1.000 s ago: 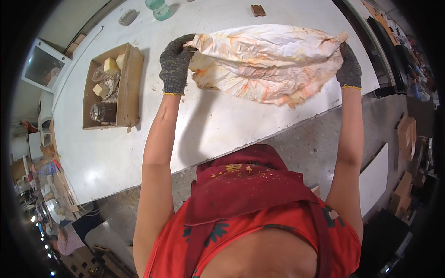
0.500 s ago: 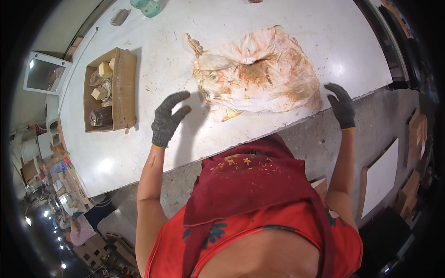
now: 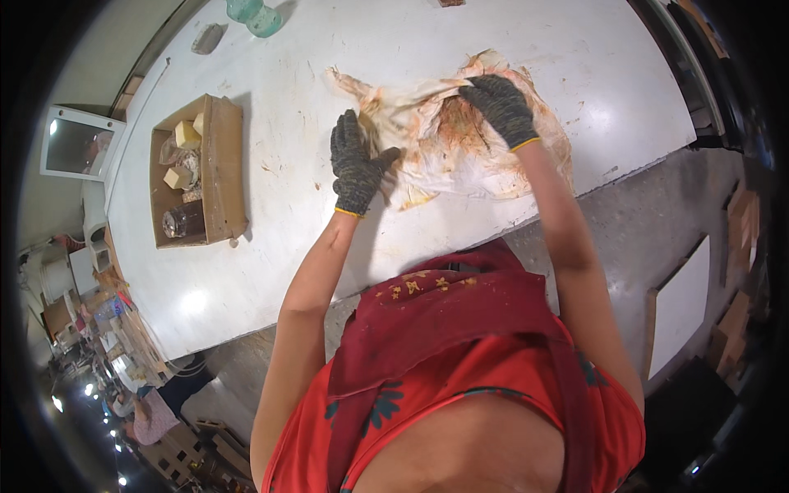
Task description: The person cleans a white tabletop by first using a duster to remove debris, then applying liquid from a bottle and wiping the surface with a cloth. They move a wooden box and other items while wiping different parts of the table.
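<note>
A crumpled white cloth (image 3: 444,168) with orange and brown stains lies on the white table. My left hand (image 3: 355,168), in a dark grey knitted glove with a yellow cuff, rests at the cloth's left side. Its fingers point away from me and its thumb stands apart, touching the cloth's edge. My right hand (image 3: 500,111), gloved alike, reaches over the upper right of the cloth. Its fingers bend closed on a fold beside a large brown stain. The right fingertips are partly hidden in the fabric.
An open cardboard box (image 3: 222,177) holding pale yellow blocks and a dark roll-like item stands on the left of the table (image 3: 271,271). Farther back are a greenish plastic bottle (image 3: 256,16) and a small grey block (image 3: 209,39). A white board (image 3: 678,308) leans at the right.
Both hands have come inward from the cloth's sides. My left hand now touches its left edge, and my right hand has closed on its upper fold. The cloth's top has shifted and bunched.
</note>
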Demonstrator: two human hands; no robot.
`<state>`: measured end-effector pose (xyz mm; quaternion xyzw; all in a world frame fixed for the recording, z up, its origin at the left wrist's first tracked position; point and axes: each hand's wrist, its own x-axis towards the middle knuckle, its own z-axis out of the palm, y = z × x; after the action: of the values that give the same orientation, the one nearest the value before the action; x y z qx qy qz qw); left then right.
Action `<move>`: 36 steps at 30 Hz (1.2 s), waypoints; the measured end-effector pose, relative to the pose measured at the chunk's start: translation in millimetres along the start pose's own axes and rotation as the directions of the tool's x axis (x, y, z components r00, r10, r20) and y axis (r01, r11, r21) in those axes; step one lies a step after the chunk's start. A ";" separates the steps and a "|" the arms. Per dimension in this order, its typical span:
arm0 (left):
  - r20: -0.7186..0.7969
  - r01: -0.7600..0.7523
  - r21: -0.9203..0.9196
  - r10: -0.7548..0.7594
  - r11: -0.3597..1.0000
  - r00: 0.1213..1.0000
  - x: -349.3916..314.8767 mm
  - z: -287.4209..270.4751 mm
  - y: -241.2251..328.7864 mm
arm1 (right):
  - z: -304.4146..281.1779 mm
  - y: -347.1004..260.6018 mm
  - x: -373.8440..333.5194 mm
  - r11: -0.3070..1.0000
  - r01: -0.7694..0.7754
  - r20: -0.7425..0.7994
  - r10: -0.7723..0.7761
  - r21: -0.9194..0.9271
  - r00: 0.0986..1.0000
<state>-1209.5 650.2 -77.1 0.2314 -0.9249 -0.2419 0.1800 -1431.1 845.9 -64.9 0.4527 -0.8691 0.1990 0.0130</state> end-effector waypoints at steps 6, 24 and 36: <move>0.194 0.142 0.038 -0.147 0.989 0.970 10.8 -8.9 -4.2 | -11.5 -10.8 -36.1 1.000 0.005 -0.290 -0.003 0.004 0.957; 0.443 -0.448 -0.610 0.750 0.653 0.491 -3.2 57.8 130.4 | -38.2 -13.4 -159.5 0.046 0.137 -0.116 0.820 0.989 0.561; 0.314 -0.488 -0.483 0.664 0.727 0.678 -72.6 19.8 96.3 | -2.0 -46.0 -77.6 0.981 0.152 -0.128 -0.167 -0.120 0.978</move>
<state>-1191.1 769.5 -58.2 -0.1802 -0.9036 -0.3841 0.0591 -1349.2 883.8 -63.5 0.5048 -0.8365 0.1800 0.1139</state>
